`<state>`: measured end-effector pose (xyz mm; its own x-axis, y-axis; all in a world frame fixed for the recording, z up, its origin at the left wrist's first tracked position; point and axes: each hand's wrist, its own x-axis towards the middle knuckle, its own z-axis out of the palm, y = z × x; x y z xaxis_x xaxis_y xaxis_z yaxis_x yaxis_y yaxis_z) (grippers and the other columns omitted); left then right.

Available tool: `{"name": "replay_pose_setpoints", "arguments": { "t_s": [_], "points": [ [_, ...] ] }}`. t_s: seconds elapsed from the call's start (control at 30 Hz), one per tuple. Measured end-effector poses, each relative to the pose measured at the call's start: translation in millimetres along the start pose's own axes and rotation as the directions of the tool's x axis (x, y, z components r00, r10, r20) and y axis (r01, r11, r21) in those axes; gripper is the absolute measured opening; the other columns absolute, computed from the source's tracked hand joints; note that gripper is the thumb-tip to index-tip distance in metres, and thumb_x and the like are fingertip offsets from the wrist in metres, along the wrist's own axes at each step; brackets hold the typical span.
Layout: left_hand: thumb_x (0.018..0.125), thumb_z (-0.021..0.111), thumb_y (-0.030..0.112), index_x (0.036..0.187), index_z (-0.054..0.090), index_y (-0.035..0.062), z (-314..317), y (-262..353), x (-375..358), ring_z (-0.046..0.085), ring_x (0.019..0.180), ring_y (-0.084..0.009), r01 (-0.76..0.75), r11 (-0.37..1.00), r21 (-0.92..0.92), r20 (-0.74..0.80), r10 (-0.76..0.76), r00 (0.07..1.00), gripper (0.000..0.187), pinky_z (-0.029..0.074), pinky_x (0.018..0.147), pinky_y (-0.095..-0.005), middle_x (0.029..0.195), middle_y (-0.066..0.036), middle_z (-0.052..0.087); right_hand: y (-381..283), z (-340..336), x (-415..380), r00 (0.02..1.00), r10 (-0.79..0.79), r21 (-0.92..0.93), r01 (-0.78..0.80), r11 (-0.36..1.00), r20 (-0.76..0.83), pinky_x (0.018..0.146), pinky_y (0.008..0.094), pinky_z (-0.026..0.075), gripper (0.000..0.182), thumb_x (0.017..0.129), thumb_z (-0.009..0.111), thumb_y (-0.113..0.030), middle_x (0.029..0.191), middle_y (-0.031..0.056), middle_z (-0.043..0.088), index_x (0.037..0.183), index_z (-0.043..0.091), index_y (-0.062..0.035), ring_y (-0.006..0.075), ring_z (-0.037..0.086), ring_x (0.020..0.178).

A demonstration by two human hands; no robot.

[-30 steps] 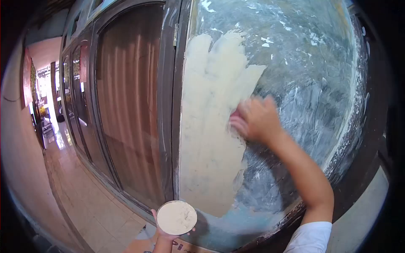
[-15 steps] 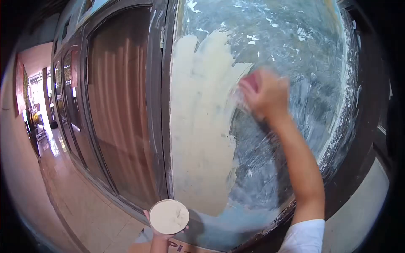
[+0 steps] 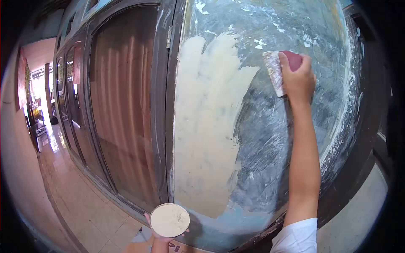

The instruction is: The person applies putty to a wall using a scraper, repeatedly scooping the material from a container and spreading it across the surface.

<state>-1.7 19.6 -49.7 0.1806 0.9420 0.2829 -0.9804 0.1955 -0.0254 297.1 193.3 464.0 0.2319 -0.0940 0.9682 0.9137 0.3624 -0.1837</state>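
Observation:
My right hand (image 3: 300,82) is wrapped round a putty scraper (image 3: 274,74) with a maroon grip and a wide blade smeared with pale filler. It is raised in front of the grey, scuffed wall panel (image 3: 270,139), to the right of a broad cream coat of putty (image 3: 206,135) with a ragged right edge. Low in the view, my left hand (image 3: 158,239) holds up a round container of cream putty (image 3: 170,220) from below and the side. The putty nearly fills it, its surface dented on the right. Most of the left palm is hidden under the container.
Left of the panel stands a dark wooden frame (image 3: 162,101) with a hinge and a glass pane backed by brown curtains (image 3: 122,109). A tiled floor (image 3: 88,211) runs toward a bright opening at far left. Printed cardboard (image 3: 139,246) lies below the container.
My right hand has moved right and slightly up with the scraper, off the edge of the cream coat. My left hand and the container stay nearly in place as the view shifts slightly.

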Motion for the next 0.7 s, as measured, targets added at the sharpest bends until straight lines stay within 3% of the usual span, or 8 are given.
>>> {"name": "replay_pose_setpoints", "arguments": {
  "t_s": [0.1, 0.17, 0.27, 0.33, 0.43, 0.57, 0.67, 0.7],
  "points": [
    [0.072, 0.039, 0.103, 0.159, 0.038, 0.0141, -10, 4, -1, 0.056, 0.104, -0.0731, 0.027, 0.999, 0.020, 0.072, -0.028, 0.997, 0.124, 0.058, 0.071, -0.0748, 0.149, -0.034, 0.049, -6, -4, -49, 0.930, -0.268, 0.145, 0.237, 0.961, 0.251, 0.083, 0.0489, 0.044, 0.052, 0.093, 0.069, -0.057, 0.100, 0.0137, 0.071, 0.108, 0.063, -0.0073, 0.0357, 0.068, 0.089],
    [0.072, 0.039, 0.103, 0.158, 0.038, 0.0120, -8, 3, -2, 0.057, 0.103, -0.0729, 0.004, 1.000, 0.003, 0.063, -0.005, 0.998, 0.125, 0.058, 0.072, -0.0751, 0.147, -0.035, 0.049, -9, -8, -105, 0.681, -0.651, 0.325, 0.565, 0.758, 0.336, 0.081, 0.0487, 0.044, 0.049, 0.092, 0.070, -0.055, 0.098, 0.0134, 0.070, 0.105, 0.064, -0.0085, 0.0345, 0.067, 0.088],
    [0.072, 0.039, 0.103, 0.158, 0.038, 0.0107, -7, 15, -1, 0.059, 0.102, -0.0706, 0.019, 0.999, 0.043, 0.019, -0.020, 1.000, 0.126, 0.059, 0.070, -0.0742, 0.145, -0.035, 0.051, -7, 4, -92, 0.682, -0.663, 0.195, 0.637, 0.746, 0.309, 0.080, 0.0479, 0.045, 0.053, 0.087, 0.076, -0.056, 0.095, 0.0132, 0.070, 0.108, 0.066, -0.0090, 0.0356, 0.065, 0.087],
    [0.072, 0.037, 0.104, 0.160, 0.037, 0.0155, -2, 16, 2, 0.052, 0.116, -0.0722, -0.012, 0.999, 0.036, 0.138, 0.007, 0.990, 0.125, 0.052, 0.081, -0.0800, 0.154, -0.033, 0.044, -6, 7, -28, 0.915, -0.385, 0.037, 0.384, 0.923, 0.116, 0.081, 0.0495, 0.044, 0.048, 0.092, 0.070, -0.056, 0.097, 0.0126, 0.071, 0.103, 0.064, -0.0092, 0.0349, 0.068, 0.088],
    [0.072, 0.036, 0.104, 0.160, 0.036, 0.0139, 13, 16, 3, 0.053, 0.116, -0.0721, -0.061, 0.998, 0.000, 0.158, 0.060, 0.986, 0.126, 0.054, 0.080, -0.0786, 0.153, -0.034, 0.044, 6, 2, 4, 0.989, -0.148, -0.021, 0.148, 0.989, 0.021, 0.085, 0.0500, 0.046, 0.051, 0.093, 0.070, -0.057, 0.093, 0.0137, 0.071, 0.106, 0.065, -0.0074, 0.0377, 0.068, 0.086],
    [0.073, 0.035, 0.104, 0.158, 0.038, 0.0127, 23, 30, 6, 0.058, 0.107, -0.0721, -0.040, 0.995, 0.091, 0.167, 0.024, 0.986, 0.125, 0.058, 0.070, -0.0749, 0.150, -0.035, 0.047, -5, -12, -95, 0.725, -0.635, 0.339, 0.546, 0.766, 0.267, 0.079, 0.0497, 0.045, 0.048, 0.088, 0.077, -0.053, 0.092, 0.0134, 0.070, 0.104, 0.066, -0.0095, 0.0347, 0.067, 0.083],
    [0.073, 0.035, 0.104, 0.157, 0.040, 0.0118, 46, 35, 11, 0.060, 0.103, -0.0707, -0.021, 0.995, 0.096, 0.161, 0.006, 0.987, 0.125, 0.058, 0.067, -0.0720, 0.145, -0.035, 0.051, -2, -7, -93, 0.650, -0.672, 0.224, 0.638, 0.736, 0.355, 0.077, 0.0499, 0.044, 0.045, 0.087, 0.077, -0.052, 0.093, 0.0135, 0.069, 0.103, 0.066, -0.0115, 0.0331, 0.067, 0.083],
    [0.073, 0.035, 0.104, 0.157, 0.040, 0.0114, 51, 37, 16, 0.060, 0.102, -0.0703, -0.014, 0.994, 0.106, 0.147, -0.001, 0.989, 0.125, 0.058, 0.066, -0.0708, 0.144, -0.035, 0.052, 0, -2, -69, 0.769, -0.563, 0.143, 0.548, 0.824, 0.302, 0.078, 0.0494, 0.045, 0.048, 0.088, 0.076, -0.054, 0.096, 0.0141, 0.070, 0.105, 0.066, -0.0107, 0.0336, 0.067, 0.085]
  ]
}}
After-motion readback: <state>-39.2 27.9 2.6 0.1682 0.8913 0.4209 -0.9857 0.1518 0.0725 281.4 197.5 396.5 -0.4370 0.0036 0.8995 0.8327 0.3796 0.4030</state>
